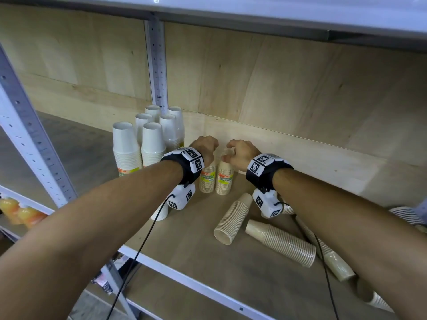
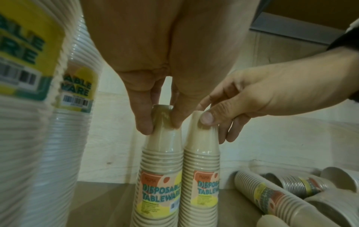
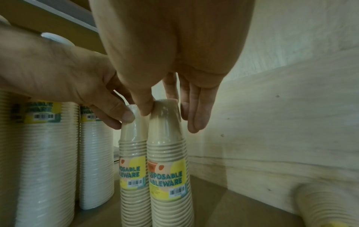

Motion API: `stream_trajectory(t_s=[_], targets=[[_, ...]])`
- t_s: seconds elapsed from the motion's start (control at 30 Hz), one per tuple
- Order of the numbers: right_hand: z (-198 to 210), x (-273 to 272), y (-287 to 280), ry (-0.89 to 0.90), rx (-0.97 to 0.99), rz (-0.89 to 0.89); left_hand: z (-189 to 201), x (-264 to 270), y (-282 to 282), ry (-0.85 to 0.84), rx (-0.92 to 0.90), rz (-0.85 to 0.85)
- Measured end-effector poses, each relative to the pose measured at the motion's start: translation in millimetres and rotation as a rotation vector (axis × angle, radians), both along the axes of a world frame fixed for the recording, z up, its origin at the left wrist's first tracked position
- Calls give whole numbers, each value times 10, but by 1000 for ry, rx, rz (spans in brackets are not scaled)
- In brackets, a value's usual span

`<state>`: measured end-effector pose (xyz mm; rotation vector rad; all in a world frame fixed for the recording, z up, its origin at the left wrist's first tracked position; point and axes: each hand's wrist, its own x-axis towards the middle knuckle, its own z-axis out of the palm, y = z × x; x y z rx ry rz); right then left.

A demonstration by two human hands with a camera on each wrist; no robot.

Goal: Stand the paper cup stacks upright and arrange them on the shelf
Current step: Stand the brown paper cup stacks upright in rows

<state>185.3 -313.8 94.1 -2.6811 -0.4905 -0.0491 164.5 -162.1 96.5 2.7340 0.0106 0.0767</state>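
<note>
Two wrapped beige paper cup stacks stand upright side by side, bottoms up, near the back wall of the shelf (image 1: 184,262). My left hand (image 1: 204,146) pinches the top of the left beige stack (image 1: 207,179) between thumb and fingers (image 2: 142,121). My right hand (image 1: 240,151) pinches the top of the right beige stack (image 1: 224,181) in the same way. In the right wrist view, the right hand (image 3: 167,116) holds the nearer stack (image 3: 169,176) and the left hand (image 3: 124,119) holds the farther one (image 3: 132,176). Both labels face me.
Several taller white cup stacks (image 1: 150,139) stand upright in a cluster at the back left, by the metal upright (image 1: 158,65). Several beige stacks lie on their sides at the front right (image 1: 233,218) (image 1: 282,243). An upper shelf (image 1: 277,12) hangs overhead.
</note>
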Motion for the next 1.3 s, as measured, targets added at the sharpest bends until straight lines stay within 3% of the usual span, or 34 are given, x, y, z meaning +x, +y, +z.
stream_trajectory(t_s=[0.4, 0.63, 0.93, 1.3], targets=[[250, -128, -279, -13, -103, -53, 485, -291, -90, -122, -20, -61], [367, -375, -488, 30, -207, -79, 576, -542, -326, -26, -60, -196], [123, -771, -789, 186, -246, -97, 77, -722, -504, 186, -52, -306], [-501, -1132, -1162, 357, -268, -116, -589, -795, -502, 309, -17, -280]])
